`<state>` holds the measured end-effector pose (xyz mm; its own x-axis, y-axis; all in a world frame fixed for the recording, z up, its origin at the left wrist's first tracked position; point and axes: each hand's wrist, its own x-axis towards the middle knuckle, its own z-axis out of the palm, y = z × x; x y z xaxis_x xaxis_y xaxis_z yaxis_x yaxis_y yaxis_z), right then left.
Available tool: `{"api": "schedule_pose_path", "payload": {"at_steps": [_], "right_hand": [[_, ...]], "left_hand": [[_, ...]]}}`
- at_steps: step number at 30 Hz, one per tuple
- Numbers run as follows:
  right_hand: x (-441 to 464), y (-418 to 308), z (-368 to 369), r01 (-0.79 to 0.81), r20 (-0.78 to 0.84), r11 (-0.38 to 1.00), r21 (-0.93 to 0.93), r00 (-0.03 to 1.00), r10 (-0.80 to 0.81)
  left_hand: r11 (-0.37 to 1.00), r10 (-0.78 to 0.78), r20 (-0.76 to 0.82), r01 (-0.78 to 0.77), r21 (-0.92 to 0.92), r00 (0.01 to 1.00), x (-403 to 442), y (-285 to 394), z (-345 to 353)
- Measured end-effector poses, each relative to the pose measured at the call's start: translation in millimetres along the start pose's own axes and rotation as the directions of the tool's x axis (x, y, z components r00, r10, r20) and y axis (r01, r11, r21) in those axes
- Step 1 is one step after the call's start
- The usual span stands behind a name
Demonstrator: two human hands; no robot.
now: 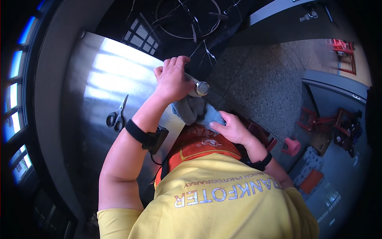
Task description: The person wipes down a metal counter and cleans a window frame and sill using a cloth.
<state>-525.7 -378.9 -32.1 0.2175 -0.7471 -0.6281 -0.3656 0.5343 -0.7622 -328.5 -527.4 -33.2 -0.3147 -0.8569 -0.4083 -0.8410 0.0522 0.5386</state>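
Observation:
My left hand (172, 79) is closed around a pale, cylinder-like object with a shiny round metal end (202, 88), at the corner of a metal-topped table. Most of this object is hidden under my palm and fingers, so its kind cannot be told. Thumb and fingers of my right hand (233, 126) pinch one end of a grey-blue cloth (213, 116). The rest of the cloth hangs in folds just below the object, in front of my red apron (199, 145). Black-handled scissors (117, 115) lie on the table, left of the cloth.
The shiny metal tabletop (119, 75) spreads under and left of my left arm. A dark, glossy surface with white veins (207, 51) lies beyond it. On the speckled floor at right are a pink stool (291, 146) and dark red wooden furniture (338, 121).

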Motion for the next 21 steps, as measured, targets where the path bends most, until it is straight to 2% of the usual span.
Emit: {"api": "schedule_pose_path", "payload": {"at_steps": [5, 7, 10, 12, 14, 16, 18, 20, 21], "right_hand": [[-6, 4, 4, 0.027, -0.034, 1.0, 0.008, 0.999, -0.027], [-6, -2, 4, 0.004, 0.033, 1.0, -0.026, 0.999, -0.003], [-5, -1, 9, 0.055, -0.05, 0.998, -0.021, 0.997, -0.056], [-6, 0, 10, 0.058, -0.077, 0.998, -0.006, 0.995, -0.059], [-7, 4, 12, 0.055, -0.101, 0.998, -0.012, 0.993, -0.056], [-10, 0, 14, 0.037, -0.096, 0.999, -0.01, 0.995, -0.037], [-15, 0, 18, 0.017, -0.089, 1.0, -0.012, 0.996, -0.019], [-15, 4, 22, 0.026, -0.07, 1.0, 0.015, 0.997, -0.025], [-18, 2, 24, 0.029, -0.076, 1.0, 0.01, 0.997, -0.028]], "left_hand": [[0.998, -0.033, -0.005, 0.033, -0.051, 0.999, 4, 0, 0], [0.998, -0.039, 0.002, 0.039, -0.042, 0.999, 1, 1, 3], [0.998, 0.055, -0.029, -0.054, 0.027, 0.998, -11, -4, 7], [0.977, 0.213, -0.17, -0.215, 0.011, 0.962, -25, -14, 13], [0.98, 0.187, -0.211, -0.196, -0.022, 0.959, -46, -7, 21], [0.999, -0.016, -0.275, 0.002, -0.051, 0.961, -63, 5, 30], [0.999, -0.046, -0.304, 0.037, -0.034, 0.952, -68, 9, 47], [0.991, -0.133, -0.409, 0.116, -0.067, 0.903, -64, 15, 58], [0.981, -0.19, -0.377, 0.161, -0.107, 0.907, -63, 22, 56]]}}
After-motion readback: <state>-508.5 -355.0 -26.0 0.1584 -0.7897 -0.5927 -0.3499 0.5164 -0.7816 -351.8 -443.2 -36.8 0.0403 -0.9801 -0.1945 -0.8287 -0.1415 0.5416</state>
